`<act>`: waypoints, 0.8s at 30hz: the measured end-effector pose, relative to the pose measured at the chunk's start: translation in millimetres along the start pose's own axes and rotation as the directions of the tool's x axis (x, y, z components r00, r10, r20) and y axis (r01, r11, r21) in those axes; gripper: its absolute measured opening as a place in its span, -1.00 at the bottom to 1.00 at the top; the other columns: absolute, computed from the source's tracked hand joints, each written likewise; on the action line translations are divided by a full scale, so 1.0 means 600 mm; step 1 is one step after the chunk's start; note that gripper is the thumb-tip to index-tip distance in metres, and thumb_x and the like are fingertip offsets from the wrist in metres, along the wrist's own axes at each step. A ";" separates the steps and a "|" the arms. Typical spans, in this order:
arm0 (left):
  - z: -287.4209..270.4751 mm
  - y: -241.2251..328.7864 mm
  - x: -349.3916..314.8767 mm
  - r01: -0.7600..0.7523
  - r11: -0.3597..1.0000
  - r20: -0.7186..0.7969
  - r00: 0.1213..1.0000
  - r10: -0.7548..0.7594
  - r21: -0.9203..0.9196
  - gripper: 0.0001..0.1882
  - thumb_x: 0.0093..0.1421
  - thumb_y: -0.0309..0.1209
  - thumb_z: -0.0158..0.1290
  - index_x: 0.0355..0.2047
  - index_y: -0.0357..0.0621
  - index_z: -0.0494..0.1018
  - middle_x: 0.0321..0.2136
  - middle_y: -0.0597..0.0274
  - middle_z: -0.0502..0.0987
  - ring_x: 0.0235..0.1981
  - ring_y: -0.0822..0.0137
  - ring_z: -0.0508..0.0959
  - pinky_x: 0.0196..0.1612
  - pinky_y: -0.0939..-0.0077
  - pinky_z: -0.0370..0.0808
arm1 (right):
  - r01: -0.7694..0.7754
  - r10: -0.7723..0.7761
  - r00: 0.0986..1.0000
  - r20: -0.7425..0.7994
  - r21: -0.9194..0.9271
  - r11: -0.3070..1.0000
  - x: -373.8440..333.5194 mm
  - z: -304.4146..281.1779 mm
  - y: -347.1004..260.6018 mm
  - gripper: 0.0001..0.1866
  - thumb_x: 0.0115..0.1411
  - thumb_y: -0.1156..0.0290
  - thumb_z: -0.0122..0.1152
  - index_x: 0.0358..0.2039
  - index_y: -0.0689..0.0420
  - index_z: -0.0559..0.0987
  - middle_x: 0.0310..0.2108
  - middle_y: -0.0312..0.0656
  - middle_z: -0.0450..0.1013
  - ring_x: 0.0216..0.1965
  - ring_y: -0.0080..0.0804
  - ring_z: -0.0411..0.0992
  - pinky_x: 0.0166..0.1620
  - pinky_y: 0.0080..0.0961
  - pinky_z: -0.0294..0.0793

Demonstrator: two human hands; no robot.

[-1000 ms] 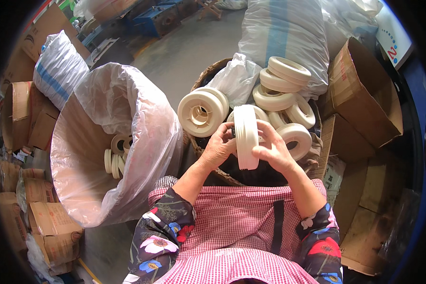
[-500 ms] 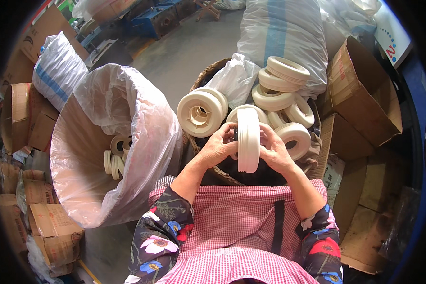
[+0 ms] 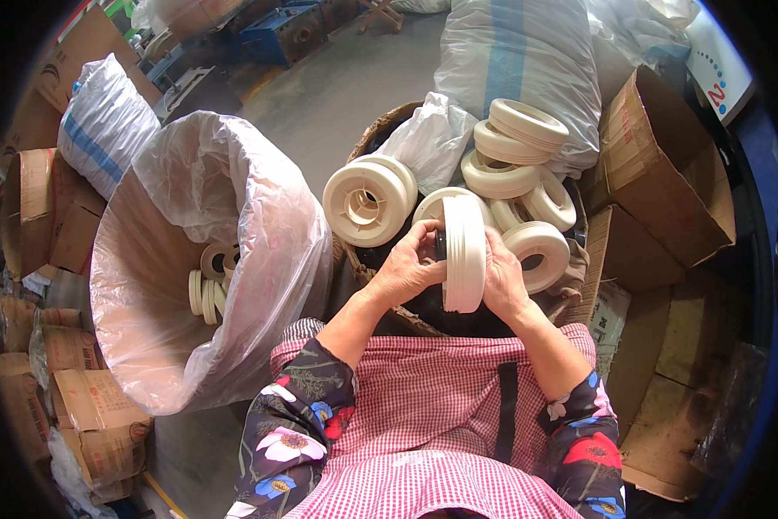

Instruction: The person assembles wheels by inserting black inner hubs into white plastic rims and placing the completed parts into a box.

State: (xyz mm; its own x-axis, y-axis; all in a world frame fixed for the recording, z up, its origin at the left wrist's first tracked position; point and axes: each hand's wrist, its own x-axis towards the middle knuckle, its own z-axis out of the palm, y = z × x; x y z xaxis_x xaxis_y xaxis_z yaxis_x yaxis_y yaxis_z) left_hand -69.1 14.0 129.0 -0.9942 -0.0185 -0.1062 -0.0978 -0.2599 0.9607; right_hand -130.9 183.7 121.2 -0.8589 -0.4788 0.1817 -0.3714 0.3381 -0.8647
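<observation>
Your left hand (image 3: 405, 268) pinches the upright cream wheel (image 3: 465, 259) from the left. Your right hand (image 3: 504, 281) cups its right side.

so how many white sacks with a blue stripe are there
2 clearly visible: a smaller sack at upper left, and a larger sack at the top, beyond the cream rings. Others may be hidden.

Head view: left one of two side-by-side fisheye cameras on person's head. Faces forward and steeply down, upright, unmirrored. Left hand (image 3: 411, 266) and right hand (image 3: 504, 275) near middle, fairly close to lens; checked apron (image 3: 437, 389) fills bottom centre. Floor (image 3: 320, 99) recedes toward top, farther off. Wide field, edges bowed, dark rounded border.
</observation>
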 end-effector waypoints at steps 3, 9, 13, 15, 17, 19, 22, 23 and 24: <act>-0.002 0.007 -0.003 -0.026 0.999 -0.015 1.000 0.026 -0.023 -0.23 0.00 -0.36 0.31 0.16 -0.23 0.15 -0.15 0.26 0.42 -0.17 0.49 0.44 -0.04 0.57 0.45 | -0.049 0.027 0.998 0.061 0.401 0.915 0.004 0.003 -0.023 -0.60 0.37 0.19 -0.13 0.10 0.16 0.34 -0.19 -0.10 0.48 -0.15 -0.38 0.45 -0.09 -0.53 0.42; -0.020 0.003 -0.009 -0.035 0.999 -0.007 0.999 0.035 0.039 -0.22 0.03 -0.41 0.28 0.19 -0.25 0.10 -0.09 0.19 0.42 -0.12 0.41 0.47 -0.11 0.50 0.54 | -0.654 0.504 0.586 0.635 0.003 0.757 0.048 -0.055 -0.035 -0.52 0.31 0.04 -0.06 -0.48 0.23 0.54 -0.72 -0.26 0.39 -0.63 -0.49 0.39 -0.59 -0.56 0.36; -0.002 0.013 0.002 0.016 0.995 -0.010 1.000 -0.017 -0.095 -0.23 0.06 -0.42 0.25 0.20 -0.27 0.08 -0.07 0.15 0.42 -0.11 0.38 0.48 -0.19 0.49 0.57 | -0.091 0.094 0.995 -0.029 0.096 0.991 0.022 -0.013 -0.004 -0.60 0.32 0.12 -0.04 -0.17 0.24 0.49 -0.45 -0.25 0.51 -0.37 -0.33 0.49 -0.24 -0.44 0.48; 0.000 0.009 0.000 -0.005 0.993 -0.025 1.000 0.002 -0.117 -0.24 0.06 -0.42 0.25 0.20 -0.27 0.09 -0.07 0.16 0.42 -0.13 0.39 0.49 -0.18 0.49 0.56 | 0.055 -0.056 0.998 -0.006 0.268 0.962 0.019 0.007 -0.014 -0.59 0.33 0.14 -0.06 -0.03 0.22 0.42 -0.32 -0.22 0.50 -0.30 -0.35 0.48 -0.19 -0.46 0.48; -0.008 0.006 -0.002 -0.030 0.999 0.005 1.000 0.029 0.030 -0.24 0.06 -0.41 0.25 0.19 -0.26 0.10 -0.06 0.18 0.42 -0.13 0.40 0.49 -0.16 0.50 0.55 | -0.005 -0.065 0.986 0.152 0.420 0.907 0.020 0.003 -0.012 -0.54 0.36 0.15 -0.11 0.14 0.17 0.30 -0.18 -0.16 0.47 -0.26 -0.43 0.46 -0.23 -0.50 0.50; -0.012 0.012 -0.009 -0.062 0.989 0.062 0.997 0.054 0.137 -0.28 0.07 -0.44 0.25 0.18 -0.24 0.15 -0.05 0.22 0.42 -0.10 0.43 0.47 -0.08 0.53 0.51 | -0.489 0.293 0.843 0.451 0.415 0.768 0.040 -0.028 0.003 -0.53 0.36 0.07 -0.16 -0.09 0.27 0.46 -0.49 -0.18 0.46 -0.61 -0.51 0.38 -0.60 -0.60 0.36; -0.014 0.031 -0.022 -0.003 1.000 0.052 0.999 0.004 -0.024 -0.32 0.08 -0.47 0.23 0.17 -0.23 0.18 -0.06 0.25 0.44 -0.08 0.45 0.47 -0.02 0.54 0.47 | -0.625 0.485 0.600 0.636 -0.007 0.781 0.064 -0.058 -0.012 -0.49 0.30 0.08 -0.07 -0.46 0.30 0.57 -0.75 -0.22 0.37 -0.81 -0.49 0.26 -0.72 -0.57 0.23; -0.022 0.037 -0.022 -0.019 1.000 0.017 1.000 0.019 0.002 -0.38 0.08 -0.49 0.22 0.14 -0.24 0.23 -0.08 0.25 0.46 -0.08 0.46 0.47 0.00 0.53 0.46 | -0.509 0.452 0.761 0.465 -0.003 0.861 0.057 -0.050 -0.008 -0.55 0.28 0.13 -0.02 -0.47 0.30 0.57 -0.73 -0.19 0.40 -0.75 -0.45 0.33 -0.63 -0.53 0.31; -0.031 0.047 -0.026 -0.026 0.999 -0.034 0.999 0.025 -0.029 -0.42 0.08 -0.53 0.21 0.10 -0.27 0.27 -0.10 0.23 0.48 -0.09 0.47 0.48 0.01 0.52 0.46 | -0.384 0.377 0.884 0.277 -0.031 0.923 0.050 -0.043 0.000 -0.60 0.26 0.17 0.03 -0.47 0.29 0.58 -0.70 -0.16 0.42 -0.68 -0.42 0.39 -0.55 -0.48 0.39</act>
State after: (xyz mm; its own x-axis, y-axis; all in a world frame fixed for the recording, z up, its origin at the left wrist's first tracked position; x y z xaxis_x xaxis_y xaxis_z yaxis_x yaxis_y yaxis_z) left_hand -55.3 -10.9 152.9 -0.9942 -0.0576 -0.0905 -0.0704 -0.2869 0.9554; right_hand -165.7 190.1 138.4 -0.8015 -0.5199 -0.2953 -0.0234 0.5207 -0.8534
